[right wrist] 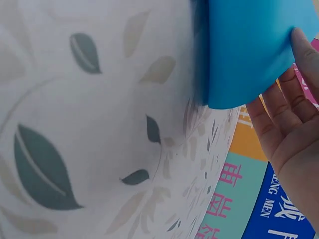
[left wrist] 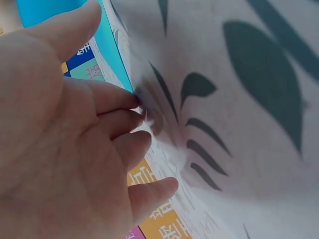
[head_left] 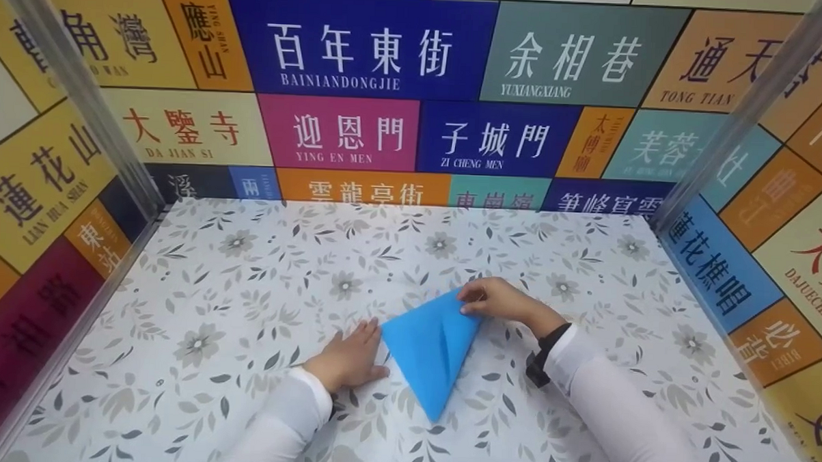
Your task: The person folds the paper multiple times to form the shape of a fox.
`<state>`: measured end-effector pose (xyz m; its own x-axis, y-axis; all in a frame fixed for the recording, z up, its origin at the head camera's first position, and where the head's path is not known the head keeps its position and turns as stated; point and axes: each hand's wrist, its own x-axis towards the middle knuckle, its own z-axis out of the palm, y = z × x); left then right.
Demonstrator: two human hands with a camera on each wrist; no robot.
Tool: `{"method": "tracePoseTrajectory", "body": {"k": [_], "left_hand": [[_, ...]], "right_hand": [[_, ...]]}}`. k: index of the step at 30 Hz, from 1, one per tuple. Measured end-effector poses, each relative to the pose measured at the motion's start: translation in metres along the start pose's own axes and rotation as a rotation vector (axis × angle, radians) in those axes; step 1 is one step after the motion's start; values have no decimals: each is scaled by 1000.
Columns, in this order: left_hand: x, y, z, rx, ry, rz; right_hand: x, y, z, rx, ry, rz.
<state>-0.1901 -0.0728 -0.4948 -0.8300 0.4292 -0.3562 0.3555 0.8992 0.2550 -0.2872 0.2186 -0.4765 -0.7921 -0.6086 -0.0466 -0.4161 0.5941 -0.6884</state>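
A folded sheet of blue paper lies on the flowered tabletop, one corner pointing toward the person. My right hand pinches its far right corner between thumb and fingers. In the right wrist view, the paper bends up in a curve, the thumb on one face and fingers behind. My left hand rests at the left corner of the paper, fingers extended and fingertips on the cloth. The left wrist view shows that palm with the fingertips touching the table beside a blue edge.
The table carries a white cloth with grey leaves and flowers. Upright panels with coloured, lettered blocks stand behind and at both sides. Clear strips run along the corners. A dark band circles the right wrist.
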Motion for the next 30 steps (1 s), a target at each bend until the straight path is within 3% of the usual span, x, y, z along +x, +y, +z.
{"method": "tracePoseTrajectory", "body": {"k": [12, 30], "left_hand": [[0, 2, 2, 0, 17, -30], [-2, 7, 5, 52, 57, -39]], "right_hand": [[24, -25, 34, -42, -74, -32], [54, -39, 78, -87, -10, -42]]}}
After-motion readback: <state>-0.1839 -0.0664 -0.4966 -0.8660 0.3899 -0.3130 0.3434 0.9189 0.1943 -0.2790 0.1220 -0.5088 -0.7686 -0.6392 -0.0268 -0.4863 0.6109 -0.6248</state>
